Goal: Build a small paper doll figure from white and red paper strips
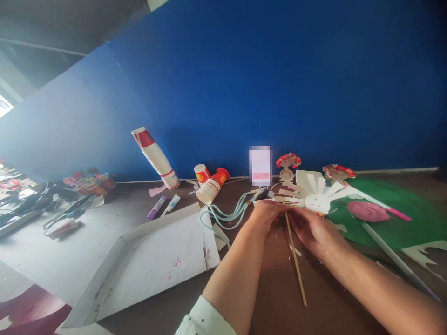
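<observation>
My left hand (268, 213) is closed, its fingers pinched at the upper end of a thin wooden stick (296, 265) that slants down toward me. Close beside it, my right hand (309, 228) is closed at the edge of a white paper cup cut into strips (317, 204). The strips fan outward around a round base with a small drawn face. The fingertips of both hands nearly meet, and they hide how the stick and the cup touch.
Left of my arms lies a shallow white box lid (150, 265), with a pale blue cable (230, 211) beside it. Stacked paper cups (153, 156) lean against the blue partition (244, 83). Green paper (401, 218), a pink paper oval (368, 211) and a pink-tipped marker (377, 201) lie right.
</observation>
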